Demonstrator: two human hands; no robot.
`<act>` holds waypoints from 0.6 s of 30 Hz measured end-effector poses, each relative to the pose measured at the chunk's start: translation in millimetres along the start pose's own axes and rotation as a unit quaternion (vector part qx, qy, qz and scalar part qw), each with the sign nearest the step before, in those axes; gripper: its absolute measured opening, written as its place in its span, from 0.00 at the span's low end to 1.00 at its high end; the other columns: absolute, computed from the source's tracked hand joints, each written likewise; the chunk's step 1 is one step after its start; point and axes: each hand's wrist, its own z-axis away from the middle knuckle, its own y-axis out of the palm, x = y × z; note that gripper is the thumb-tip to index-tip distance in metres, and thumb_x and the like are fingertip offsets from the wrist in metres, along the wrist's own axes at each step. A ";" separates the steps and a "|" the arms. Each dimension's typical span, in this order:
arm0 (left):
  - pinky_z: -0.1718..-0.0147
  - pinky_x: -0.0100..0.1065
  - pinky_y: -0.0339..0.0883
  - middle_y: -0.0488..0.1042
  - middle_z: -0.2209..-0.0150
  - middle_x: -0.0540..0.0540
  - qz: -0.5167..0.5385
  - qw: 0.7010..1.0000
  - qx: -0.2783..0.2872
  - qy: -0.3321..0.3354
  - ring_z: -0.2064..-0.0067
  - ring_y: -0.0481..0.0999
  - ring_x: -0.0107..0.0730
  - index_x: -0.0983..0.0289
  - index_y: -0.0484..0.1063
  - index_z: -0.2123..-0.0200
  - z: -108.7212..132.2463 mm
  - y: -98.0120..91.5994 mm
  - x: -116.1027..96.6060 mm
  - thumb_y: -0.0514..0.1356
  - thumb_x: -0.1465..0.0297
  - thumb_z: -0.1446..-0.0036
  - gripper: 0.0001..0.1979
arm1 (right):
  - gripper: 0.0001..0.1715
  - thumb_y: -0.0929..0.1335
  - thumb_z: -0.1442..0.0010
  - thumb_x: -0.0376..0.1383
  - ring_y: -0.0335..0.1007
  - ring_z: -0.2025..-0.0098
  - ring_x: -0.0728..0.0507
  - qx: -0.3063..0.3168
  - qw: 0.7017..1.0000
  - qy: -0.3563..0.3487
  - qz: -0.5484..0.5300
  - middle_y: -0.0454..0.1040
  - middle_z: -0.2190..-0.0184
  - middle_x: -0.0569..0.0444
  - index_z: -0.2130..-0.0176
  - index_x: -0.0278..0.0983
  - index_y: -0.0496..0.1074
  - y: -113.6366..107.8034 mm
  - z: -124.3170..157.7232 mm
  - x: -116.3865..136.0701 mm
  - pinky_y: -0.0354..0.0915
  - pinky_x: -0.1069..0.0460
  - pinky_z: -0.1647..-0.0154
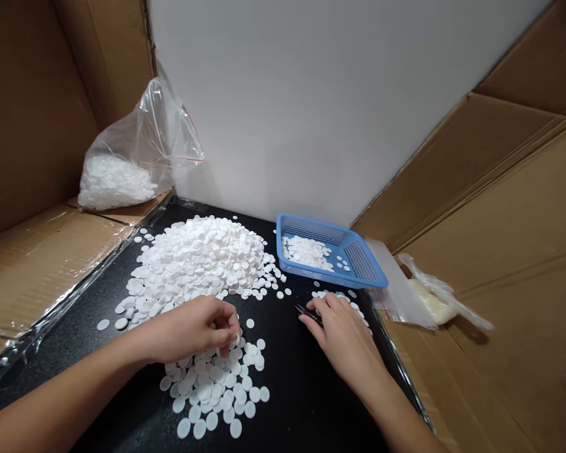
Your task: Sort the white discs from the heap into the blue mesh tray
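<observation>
My left hand point(200, 327) is closed in a pinch above a small spread of round white discs point(217, 390), with the edge of a white disc showing at its fingertips. Beyond that hand rises a large heap of the same white discs point(202, 255). My right hand point(339, 330) is closed around dark pointed tweezers point(307, 312), whose tips point left. Under and behind the right hand lies a further group of discs point(353, 306), partly covered by it. A blue plastic basket point(330, 277) with perforated sides stands behind the right hand, with discs inside.
On cardboard at the left sits a clear zip bag point(116, 179) of white pieces. To the right of the basket lie a flat plastic bag point(393, 283) and a bag with pale yellowish contents point(434, 305). Cardboard walls point(514, 214) and a white panel point(273, 113) enclose the black tabletop point(306, 402).
</observation>
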 end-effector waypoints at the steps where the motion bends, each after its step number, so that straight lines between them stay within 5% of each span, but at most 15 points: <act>1: 0.73 0.30 0.55 0.79 0.71 0.52 0.024 1.000 -0.001 0.005 0.73 0.68 0.32 0.62 0.73 0.70 -1.6 2.3 0.6 0.60 0.65 0.43 0.07 | 0.08 0.68 0.36 0.40 0.72 0.63 0.37 -0.026 0.999 -0.019 -0.022 0.75 0.68 0.50 0.66 0.39 0.73 -2.1 -0.1 4.9 0.64 0.45 0.64; 3: 0.76 0.29 0.52 0.80 0.70 0.52 0.082 0.997 0.000 0.011 0.76 0.64 0.29 0.62 0.72 0.68 -4.9 7.4 1.1 0.60 0.65 0.43 0.06 | 0.11 0.66 0.33 0.42 0.71 0.63 0.39 -0.051 0.990 -0.058 -0.117 0.75 0.67 0.50 0.64 0.39 0.74 -7.1 0.6 20.8 0.66 0.45 0.62; 7: 0.76 0.28 0.53 0.79 0.71 0.51 0.159 0.987 0.008 0.023 0.76 0.60 0.26 0.63 0.72 0.68 -8.1 17.9 -0.1 0.60 0.68 0.46 0.04 | 0.08 0.69 0.35 0.41 0.73 0.65 0.44 0.001 0.940 -0.097 -0.328 0.76 0.67 0.53 0.61 0.39 0.75 -10.5 6.7 60.5 0.69 0.52 0.65; 14: 0.77 0.28 0.52 0.80 0.72 0.52 0.182 0.983 -0.008 0.015 0.78 0.58 0.24 0.63 0.69 0.72 -11.5 30.4 -3.8 0.58 0.72 0.51 0.01 | 0.13 0.65 0.35 0.31 0.70 0.73 0.48 -0.031 0.921 -0.102 -0.374 0.72 0.75 0.56 0.72 0.38 0.71 4.5 13.3 82.3 0.64 0.54 0.71; 18: 0.76 0.28 0.54 0.80 0.74 0.52 0.114 0.993 -0.026 0.023 0.76 0.64 0.27 0.63 0.70 0.72 -6.1 22.9 -5.8 0.57 0.72 0.50 0.02 | 0.14 0.62 0.34 0.34 0.69 0.77 0.49 0.025 0.913 -0.055 -0.403 0.71 0.77 0.57 0.72 0.39 0.66 3.5 7.3 81.5 0.63 0.55 0.76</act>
